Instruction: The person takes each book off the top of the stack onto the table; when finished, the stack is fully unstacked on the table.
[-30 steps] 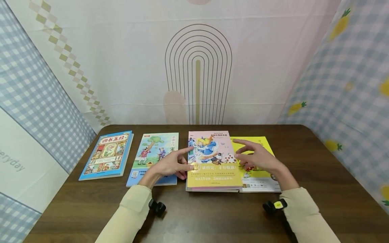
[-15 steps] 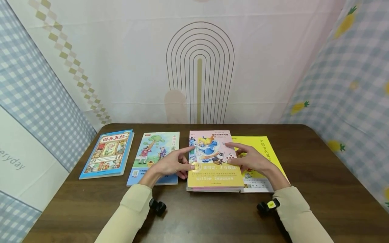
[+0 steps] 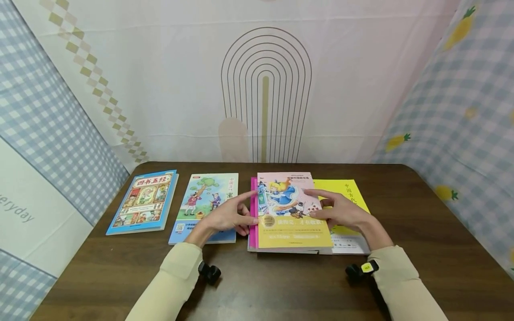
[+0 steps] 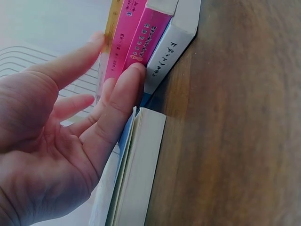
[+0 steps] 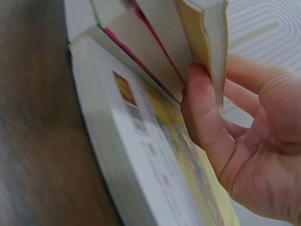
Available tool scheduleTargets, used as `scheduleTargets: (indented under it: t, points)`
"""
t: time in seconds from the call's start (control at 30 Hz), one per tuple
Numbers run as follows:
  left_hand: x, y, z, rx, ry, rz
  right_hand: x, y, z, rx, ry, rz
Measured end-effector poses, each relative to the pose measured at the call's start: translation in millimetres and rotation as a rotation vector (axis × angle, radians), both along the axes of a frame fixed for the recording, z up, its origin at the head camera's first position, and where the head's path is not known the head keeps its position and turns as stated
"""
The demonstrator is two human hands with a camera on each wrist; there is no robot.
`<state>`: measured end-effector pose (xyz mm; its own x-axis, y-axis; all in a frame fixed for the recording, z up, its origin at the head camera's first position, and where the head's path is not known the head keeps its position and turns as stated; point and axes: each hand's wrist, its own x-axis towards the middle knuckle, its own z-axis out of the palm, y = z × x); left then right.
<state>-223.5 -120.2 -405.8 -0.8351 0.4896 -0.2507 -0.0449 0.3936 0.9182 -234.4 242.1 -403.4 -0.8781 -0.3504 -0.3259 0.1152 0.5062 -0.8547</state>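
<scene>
A pink and yellow book [image 3: 287,232] with a girl in a blue dress on its cover lies on top of a stack in the head view, shifted right of the magenta book [image 3: 254,205] under it. At its right edge my right hand [image 3: 343,211] pinches it, fingers on both faces in the right wrist view. My left hand [image 3: 226,216] reaches to the stack's left side, fingertips against the spines; the left wrist view shows magenta spines [image 4: 124,37] and a white spine [image 4: 164,59] below. A yellow book [image 3: 341,187] lies partly under my right hand.
Left of the stack, a green and blue book [image 3: 205,196] lies partly behind my left hand. Farther left is a blue-bordered book [image 3: 142,203]. All lie on a dark wooden table [image 3: 289,285] with a cloth backdrop [image 3: 180,89] behind.
My right hand has come left onto the top book and taken hold of its edge. The top book has slid right, baring a magenta strip below. My left hand stays at the stack.
</scene>
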Motion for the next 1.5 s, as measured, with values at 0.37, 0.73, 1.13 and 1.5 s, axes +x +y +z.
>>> scheduleTargets:
  t: [0.37, 0.73, 1.13, 1.5]
  points:
    - [2.0, 2.6, 1.3, -0.061, 0.017, -0.009, 2.5, 25, -9.0, -0.287, -0.161, -0.004]
    - [2.4, 6.2, 2.2, -0.053, 0.025, 0.007, 5.1, 38, -4.2, -0.303, -0.138, -0.029]
    - [2.4, 3.2, 0.9, -0.047, 0.023, 0.004, 7.9, 46, 5.4, -0.294, -0.068, -0.05]
    - [3.1, 3.9, 1.6, -0.031, 0.027, -0.004, 14.7, 79, 24.4, -0.297, 0.0, -0.097]
